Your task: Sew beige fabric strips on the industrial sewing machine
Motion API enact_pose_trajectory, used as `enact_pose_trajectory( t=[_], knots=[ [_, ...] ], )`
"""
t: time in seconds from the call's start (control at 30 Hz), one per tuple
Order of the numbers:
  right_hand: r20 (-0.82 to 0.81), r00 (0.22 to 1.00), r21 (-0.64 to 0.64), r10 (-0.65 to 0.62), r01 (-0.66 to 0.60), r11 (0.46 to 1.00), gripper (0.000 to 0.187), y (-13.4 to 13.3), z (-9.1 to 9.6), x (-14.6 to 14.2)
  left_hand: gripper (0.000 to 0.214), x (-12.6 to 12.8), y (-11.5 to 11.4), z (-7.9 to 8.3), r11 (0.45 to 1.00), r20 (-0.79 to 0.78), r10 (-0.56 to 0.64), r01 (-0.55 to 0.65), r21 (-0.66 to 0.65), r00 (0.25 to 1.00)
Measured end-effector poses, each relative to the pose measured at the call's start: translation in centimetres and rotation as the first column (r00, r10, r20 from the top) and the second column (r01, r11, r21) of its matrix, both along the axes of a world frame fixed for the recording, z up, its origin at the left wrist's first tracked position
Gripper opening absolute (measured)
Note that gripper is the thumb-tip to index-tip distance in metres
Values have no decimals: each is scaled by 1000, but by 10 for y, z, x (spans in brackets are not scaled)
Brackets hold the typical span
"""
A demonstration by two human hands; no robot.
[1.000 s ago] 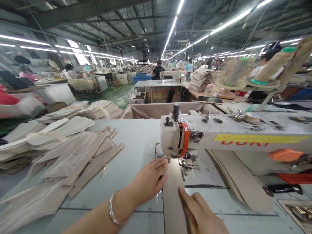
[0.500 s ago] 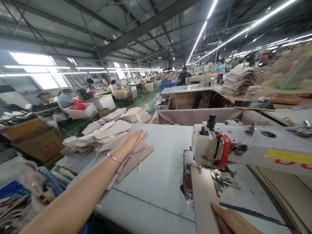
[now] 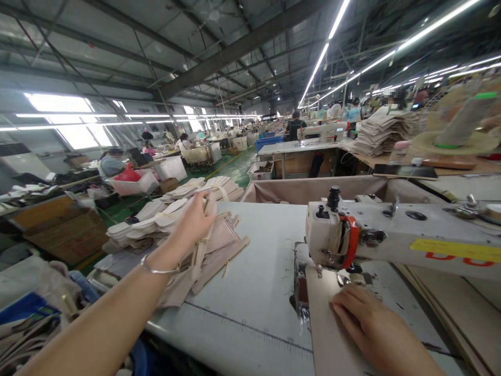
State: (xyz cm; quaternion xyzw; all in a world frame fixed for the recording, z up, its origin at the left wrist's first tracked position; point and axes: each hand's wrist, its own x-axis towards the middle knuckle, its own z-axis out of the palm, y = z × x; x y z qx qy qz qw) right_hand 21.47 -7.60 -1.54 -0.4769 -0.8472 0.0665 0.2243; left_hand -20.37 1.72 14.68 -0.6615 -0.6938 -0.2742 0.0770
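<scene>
My left hand is closed on a beige zipper strip, raised a little over the left side of the sewing table. Below it lies a loose pile of beige zipper pieces, one with a gold-coloured pull hanging out. My right hand has its fingers bent together on the right edge of a long beige fabric panel. That panel runs under the head of a white sewing machine, and its far end is hidden there. The right fingertips are close beside the machine's presser area.
Stacks of pale cut pieces lie at the table's left edge. Behind the machine stands a fabric-lined bin. Large beige panels lie under the machine arm at right. A thread cone stands at far right. Other people work farther back.
My left hand has lifted a zipper strip from the pile and drawn it slightly left. My right hand has moved forward along the panel toward the presser area, its fingers now bent.
</scene>
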Motion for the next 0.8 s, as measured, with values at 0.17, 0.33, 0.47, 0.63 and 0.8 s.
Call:
enact_pose_trajectory(
  t=[0.17,0.33,0.47,0.63,0.8],
  knots=[
    [10,999,191,-33,30,981,21,5,-13,-9,70,27,-31,-12,994,-131,-109,109,-13,985],
    [94,995,256,-41,16,967,29,0,-11,-13,38,80,-25,-95,883,-211,-417,339,-324,884],
    [117,992,249,-51,20,968,38,-4,-8,-14,21,99,-11,-114,859,-118,-450,393,-329,885],
    [98,993,204,-69,48,978,38,-5,-1,-18,23,120,-16,-99,776,113,-546,552,-305,830],
    [84,994,189,-72,55,980,41,-6,4,-20,25,169,-30,-106,637,362,-585,687,-349,726]
  ],
)
